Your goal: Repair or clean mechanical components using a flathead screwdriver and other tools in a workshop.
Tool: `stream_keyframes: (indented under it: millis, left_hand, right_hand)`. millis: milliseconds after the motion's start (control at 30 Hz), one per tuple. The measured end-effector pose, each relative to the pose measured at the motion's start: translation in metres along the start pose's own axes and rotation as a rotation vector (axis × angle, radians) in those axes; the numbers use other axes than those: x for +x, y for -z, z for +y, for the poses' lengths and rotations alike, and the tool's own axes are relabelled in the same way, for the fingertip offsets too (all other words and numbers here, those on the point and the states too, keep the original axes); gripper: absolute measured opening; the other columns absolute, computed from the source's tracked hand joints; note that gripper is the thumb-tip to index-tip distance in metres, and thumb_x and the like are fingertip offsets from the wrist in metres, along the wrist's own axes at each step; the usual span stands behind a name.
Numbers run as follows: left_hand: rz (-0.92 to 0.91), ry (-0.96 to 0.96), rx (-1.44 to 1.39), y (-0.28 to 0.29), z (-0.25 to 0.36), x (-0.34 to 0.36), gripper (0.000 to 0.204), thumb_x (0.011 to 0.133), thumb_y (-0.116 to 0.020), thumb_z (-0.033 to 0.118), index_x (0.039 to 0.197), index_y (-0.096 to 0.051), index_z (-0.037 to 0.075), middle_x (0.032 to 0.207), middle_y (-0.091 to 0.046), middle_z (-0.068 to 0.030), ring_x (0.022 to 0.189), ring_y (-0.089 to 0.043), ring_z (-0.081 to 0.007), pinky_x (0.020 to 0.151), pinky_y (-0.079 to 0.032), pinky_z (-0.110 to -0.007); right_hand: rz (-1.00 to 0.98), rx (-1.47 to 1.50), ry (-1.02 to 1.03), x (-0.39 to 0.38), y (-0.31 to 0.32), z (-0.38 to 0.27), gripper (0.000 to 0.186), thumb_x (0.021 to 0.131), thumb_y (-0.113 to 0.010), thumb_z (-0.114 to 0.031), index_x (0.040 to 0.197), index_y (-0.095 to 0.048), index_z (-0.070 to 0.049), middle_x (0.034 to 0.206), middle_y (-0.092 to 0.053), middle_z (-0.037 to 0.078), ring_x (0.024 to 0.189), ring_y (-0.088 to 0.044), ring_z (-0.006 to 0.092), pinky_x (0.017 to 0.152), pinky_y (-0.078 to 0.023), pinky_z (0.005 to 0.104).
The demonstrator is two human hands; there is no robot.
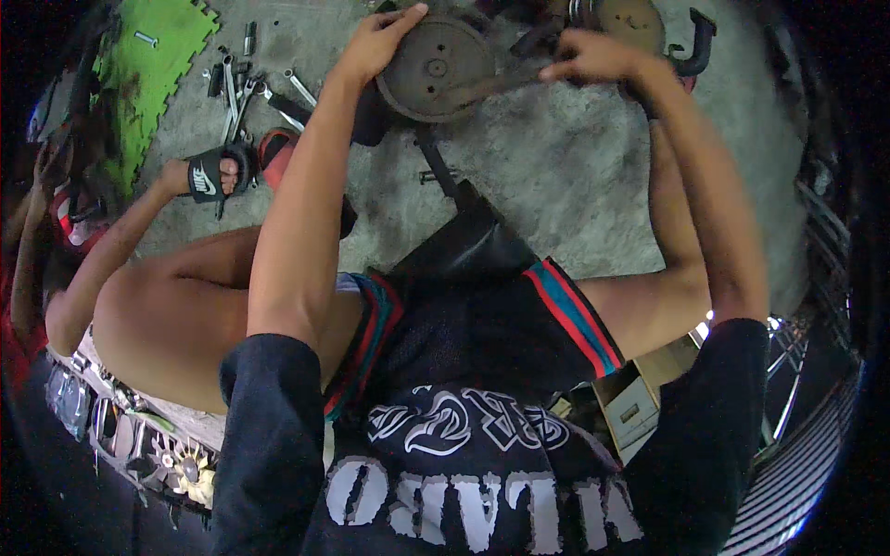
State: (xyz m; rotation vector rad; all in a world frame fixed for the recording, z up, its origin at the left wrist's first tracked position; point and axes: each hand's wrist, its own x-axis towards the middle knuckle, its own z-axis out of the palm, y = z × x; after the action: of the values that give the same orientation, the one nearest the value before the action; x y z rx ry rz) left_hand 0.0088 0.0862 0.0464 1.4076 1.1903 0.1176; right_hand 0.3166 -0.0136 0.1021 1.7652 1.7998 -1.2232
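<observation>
My left hand (382,44) grips the left rim of a round grey-brown metal disc (436,63), thumb along its upper edge. The disc has a raised centre and small holes, and its face is turned up toward me. My right hand (593,57) is closed around the end of a long brownish tool (496,88). Motion blurs that tool, and its kind cannot be made out. Its far end lies across the lower right of the disc's face. Beneath the disc, a dark object (369,125) is partly covered by my left forearm.
Several wrenches (232,97) and sockets lie on the concrete floor, left of my arm. Beyond them is a green foam mat (162,74) with a small wrench (146,39). Another disc (632,22) and a black curved hose (697,44) sit far right. A sandalled foot (215,176) rests at left.
</observation>
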Motion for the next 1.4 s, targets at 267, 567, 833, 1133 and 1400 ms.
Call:
stream_keyframes:
  millis: [267,567,833,1133,1400]
  left_hand:
    - [0.025,-0.113,-0.197,0.003,-0.014,0.005,0.065,0.089,-0.066,0.055,0.119,-0.068,-0.003,0.110,-0.071,-0.0136,0.100,-0.065,-0.0196,0.093,-0.048,-0.030]
    - [0.017,-0.138,-0.214,0.006,-0.024,0.009,0.067,0.085,-0.070,0.057,0.117,-0.070,-0.002,0.106,-0.072,-0.0135,0.097,-0.067,-0.0208,0.091,-0.050,-0.032]
    - [0.051,-0.118,-0.161,0.004,-0.013,0.007,0.068,0.085,-0.070,0.057,0.118,-0.069,-0.003,0.107,-0.072,-0.0144,0.097,-0.067,-0.0216,0.092,-0.050,-0.032]
    - [0.034,-0.101,-0.086,0.008,-0.012,0.006,0.069,0.087,-0.068,0.058,0.119,-0.068,-0.003,0.110,-0.071,-0.0143,0.101,-0.066,-0.0210,0.093,-0.049,-0.032]
    - [0.044,-0.142,-0.155,-0.003,-0.003,0.001,0.068,0.091,-0.064,0.056,0.125,-0.064,-0.003,0.119,-0.068,-0.0131,0.110,-0.061,-0.0203,0.099,-0.045,-0.031]
  right_hand:
    - [-0.006,-0.064,0.055,-0.003,0.015,-0.035,0.053,0.083,-0.072,-0.055,0.085,-0.064,-0.002,0.073,-0.064,0.006,0.068,-0.062,0.0206,0.063,-0.048,0.0367]
    - [-0.252,0.008,-0.023,-0.003,-0.001,-0.045,0.059,0.085,-0.068,-0.058,0.090,-0.064,0.000,0.083,-0.065,0.008,0.067,-0.062,0.0198,0.061,-0.049,0.0355]
    - [-0.251,0.139,-0.101,0.001,-0.012,-0.044,0.056,0.086,-0.069,-0.056,0.086,-0.065,0.000,0.069,-0.061,0.003,0.061,-0.058,0.0136,0.052,-0.045,0.0301]
    - [-0.229,0.238,-0.114,-0.006,-0.008,-0.043,0.058,0.082,-0.070,-0.061,0.075,-0.063,-0.004,0.061,-0.056,0.002,0.053,-0.051,0.0121,0.047,-0.039,0.0305]
    - [-0.118,0.550,-0.159,-0.028,-0.099,-0.062,0.061,0.088,-0.061,-0.065,0.084,-0.059,-0.004,0.068,-0.055,0.004,0.052,-0.050,0.0128,0.045,-0.039,0.0286]
